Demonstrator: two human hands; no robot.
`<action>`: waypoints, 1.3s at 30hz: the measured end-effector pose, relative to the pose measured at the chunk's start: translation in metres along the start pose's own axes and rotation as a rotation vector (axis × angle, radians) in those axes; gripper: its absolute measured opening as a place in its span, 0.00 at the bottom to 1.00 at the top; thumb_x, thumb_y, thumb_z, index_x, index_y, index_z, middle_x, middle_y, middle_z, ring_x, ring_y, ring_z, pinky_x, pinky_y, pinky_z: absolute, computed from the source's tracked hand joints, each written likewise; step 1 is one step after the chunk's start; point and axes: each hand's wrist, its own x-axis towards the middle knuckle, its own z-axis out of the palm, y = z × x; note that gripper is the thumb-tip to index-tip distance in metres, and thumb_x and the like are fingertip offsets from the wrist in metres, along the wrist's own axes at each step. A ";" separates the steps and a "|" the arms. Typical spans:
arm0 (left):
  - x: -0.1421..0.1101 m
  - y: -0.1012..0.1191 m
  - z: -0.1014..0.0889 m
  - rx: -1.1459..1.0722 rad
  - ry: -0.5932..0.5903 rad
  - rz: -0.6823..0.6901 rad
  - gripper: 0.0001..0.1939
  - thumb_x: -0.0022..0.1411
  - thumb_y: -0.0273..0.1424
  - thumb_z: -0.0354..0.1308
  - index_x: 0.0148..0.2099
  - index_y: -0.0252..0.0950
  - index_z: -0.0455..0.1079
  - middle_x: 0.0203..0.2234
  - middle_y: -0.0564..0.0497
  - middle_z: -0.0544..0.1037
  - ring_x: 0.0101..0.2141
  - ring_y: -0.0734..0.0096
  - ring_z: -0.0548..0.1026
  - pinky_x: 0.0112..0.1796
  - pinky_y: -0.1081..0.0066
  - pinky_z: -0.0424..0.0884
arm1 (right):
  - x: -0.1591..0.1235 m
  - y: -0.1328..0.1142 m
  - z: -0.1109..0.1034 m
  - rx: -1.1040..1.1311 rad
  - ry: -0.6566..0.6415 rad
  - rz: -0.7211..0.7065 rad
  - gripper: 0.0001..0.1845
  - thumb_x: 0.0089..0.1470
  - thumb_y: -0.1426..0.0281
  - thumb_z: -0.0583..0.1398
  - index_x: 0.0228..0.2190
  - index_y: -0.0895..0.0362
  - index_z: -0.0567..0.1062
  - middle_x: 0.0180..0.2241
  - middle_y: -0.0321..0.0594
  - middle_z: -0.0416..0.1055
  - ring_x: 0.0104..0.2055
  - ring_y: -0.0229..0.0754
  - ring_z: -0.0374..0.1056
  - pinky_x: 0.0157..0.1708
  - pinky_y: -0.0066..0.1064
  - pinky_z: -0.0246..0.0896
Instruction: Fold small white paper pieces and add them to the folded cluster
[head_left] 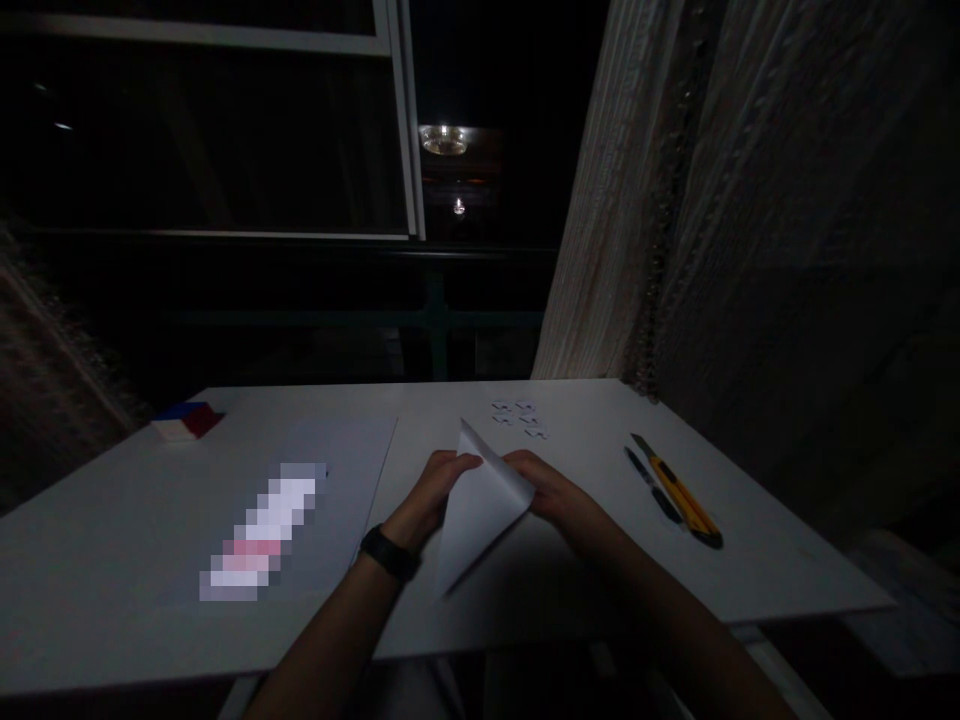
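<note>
Between my hands, above the middle of the white table, is a sheet of white paper [480, 510], bent or folded so that a pointed corner sticks up at the top. My left hand [439, 485], with a dark watch on its wrist, grips the paper's left side, thumb lying on the front. My right hand [541, 482] grips the right side near the upper edge; its fingertips are partly hidden behind the paper. The paper's lower corner hangs toward the table's front edge.
A yellow box cutter [682, 500] and a slim dark pen-like tool [652, 487] lie at right. Several small white pieces [519, 418] sit behind my hands. At left are flat sheets [360, 460], a pixelated bright object [262, 535] and a coloured cube [184, 421]. A curtain [600, 200] hangs behind.
</note>
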 end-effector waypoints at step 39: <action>-0.001 0.009 0.005 -0.053 0.030 -0.065 0.12 0.43 0.36 0.60 0.24 0.29 0.72 0.14 0.52 0.70 0.18 0.74 0.66 0.21 0.74 0.58 | 0.005 0.002 0.002 0.286 -0.049 0.287 0.13 0.33 0.65 0.67 0.17 0.63 0.73 0.16 0.34 0.65 0.19 0.32 0.56 0.23 0.26 0.48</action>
